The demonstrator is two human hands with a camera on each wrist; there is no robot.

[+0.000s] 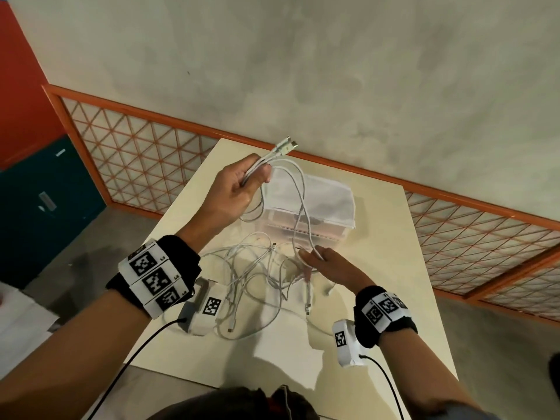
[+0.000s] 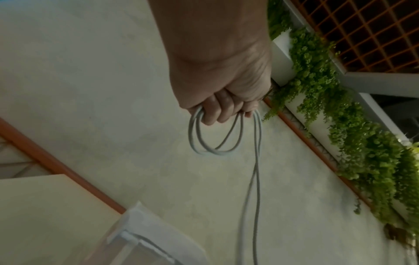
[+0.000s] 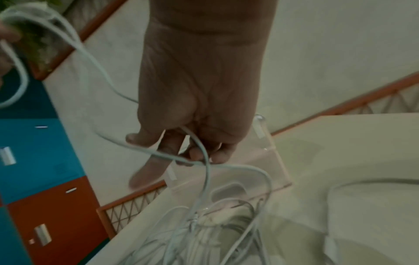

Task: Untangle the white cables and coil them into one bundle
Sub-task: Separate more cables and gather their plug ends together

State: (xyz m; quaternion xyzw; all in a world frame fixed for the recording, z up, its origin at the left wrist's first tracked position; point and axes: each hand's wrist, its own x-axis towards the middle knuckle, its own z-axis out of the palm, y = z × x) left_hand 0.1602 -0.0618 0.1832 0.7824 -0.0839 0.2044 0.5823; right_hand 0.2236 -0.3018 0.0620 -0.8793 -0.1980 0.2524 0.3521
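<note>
Head view: a person's two bare hands work over a cream table (image 1: 378, 268), seen from above.
Wrists: each wears a black band with black-and-white square markers and a small white camera box.
Right hand (image 1: 331, 266): low, just above the table, fingers partly curled, pinching one white strand; in the right wrist view the strand crosses the fingertips (image 3: 197, 154) and drops to the pile.
Cables (image 1: 257, 274): a loose white tangle lying on the table between the two wrists, several plug ends showing; strands rise from it to both hands.
Left hand (image 1: 239, 189): raised above the table, fist closed around a few gathered loops; two plug ends (image 1: 286, 145) stick out past the thumb.
Left wrist view: the loops (image 2: 213, 136) hang below the curled fingers, and two strands run down out of frame.
Box (image 1: 321, 207): clear plastic with a frosted lid, on the table just behind the tangle, under the raised loops.
Beyond the table: grey floor, then an orange-framed lattice fence (image 1: 136, 159).
Far left: blue and red cabinets (image 1: 36, 207).
</note>
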